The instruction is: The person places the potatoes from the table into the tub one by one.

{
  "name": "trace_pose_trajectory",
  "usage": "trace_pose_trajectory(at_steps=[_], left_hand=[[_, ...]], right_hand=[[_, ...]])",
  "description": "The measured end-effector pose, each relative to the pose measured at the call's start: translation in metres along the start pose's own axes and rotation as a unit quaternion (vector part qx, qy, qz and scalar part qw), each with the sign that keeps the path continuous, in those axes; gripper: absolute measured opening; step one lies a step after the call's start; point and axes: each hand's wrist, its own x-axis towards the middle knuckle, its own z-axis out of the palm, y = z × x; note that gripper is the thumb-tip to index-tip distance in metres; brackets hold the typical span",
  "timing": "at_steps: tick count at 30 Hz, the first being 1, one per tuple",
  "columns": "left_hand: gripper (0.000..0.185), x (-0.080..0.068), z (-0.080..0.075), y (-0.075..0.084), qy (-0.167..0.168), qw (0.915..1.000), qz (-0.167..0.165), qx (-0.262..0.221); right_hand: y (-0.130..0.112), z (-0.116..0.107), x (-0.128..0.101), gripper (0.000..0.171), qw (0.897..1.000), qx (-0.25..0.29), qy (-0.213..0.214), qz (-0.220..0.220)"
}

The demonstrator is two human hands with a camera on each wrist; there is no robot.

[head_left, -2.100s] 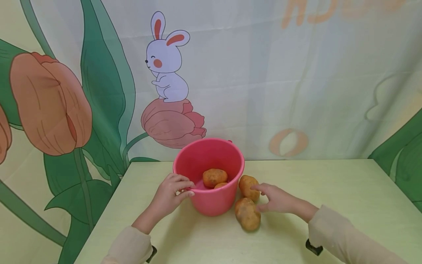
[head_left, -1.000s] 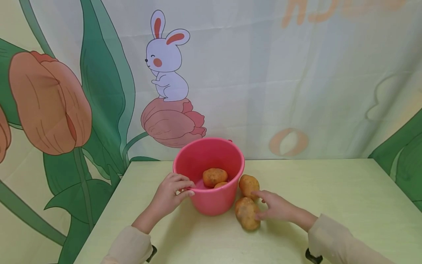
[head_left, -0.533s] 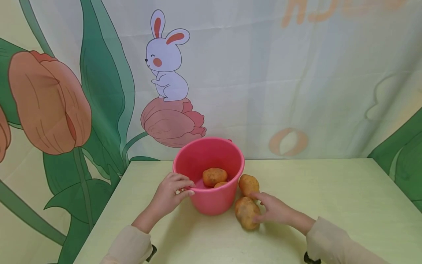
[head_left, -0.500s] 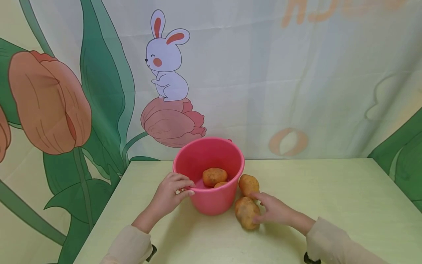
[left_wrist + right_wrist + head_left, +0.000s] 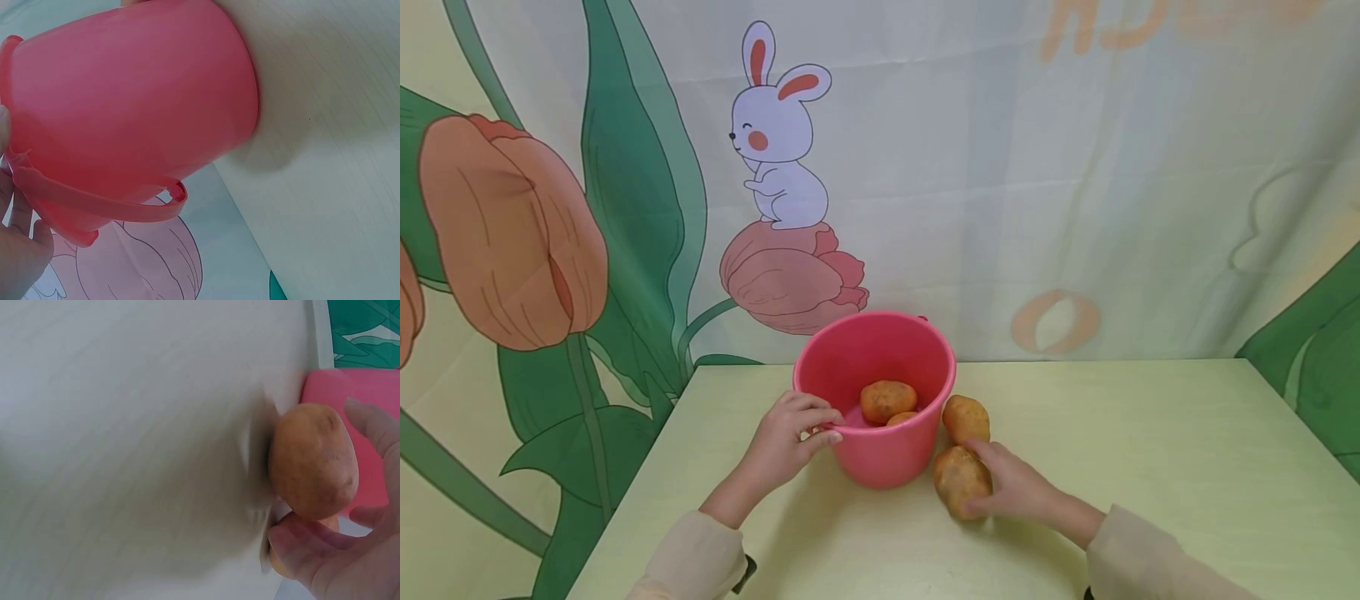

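Observation:
A pink bucket (image 5: 880,458) stands on the pale green table (image 5: 1150,467). My left hand (image 5: 814,428) grips its near-left rim, thumb outside and fingers over the edge. In the left wrist view the bucket wall (image 5: 137,106) and its handle (image 5: 112,209) fill the frame. Two potatoes (image 5: 888,401) lie inside the bucket. My right hand (image 5: 981,479) curls round the nearer potato (image 5: 953,482), which rests on the table against the bucket's right side. The right wrist view shows the thumb and fingers on either side of this potato (image 5: 312,462). A second loose potato (image 5: 966,418) lies just behind it.
A cloth backdrop (image 5: 1000,167) printed with a rabbit and tulips hangs right behind the table. The table's left edge (image 5: 647,467) runs close to my left forearm. The bare tabletop stretches to the right of the potatoes.
My right hand moved left from the far potato to the near one and its fingers wrapped round it. The left hand and the bucket stayed where they were.

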Motion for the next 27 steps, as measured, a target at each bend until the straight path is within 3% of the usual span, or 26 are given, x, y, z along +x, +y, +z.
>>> trace_pose_trajectory(at_steps=[11, 27], left_hand=[[0.026, 0.0, 0.001, -0.001, 0.001, 1.0, -0.001, -0.003], [0.026, 0.0, 0.0, 0.0, -0.002, 1.0, -0.002, -0.003]], right_hand=[[-0.001, 0.009, -0.002, 0.096, 0.999, 0.012, 0.007, 0.037], [-0.003, 0.011, -0.003, 0.079, 0.999, 0.023, 0.019, 0.016]])
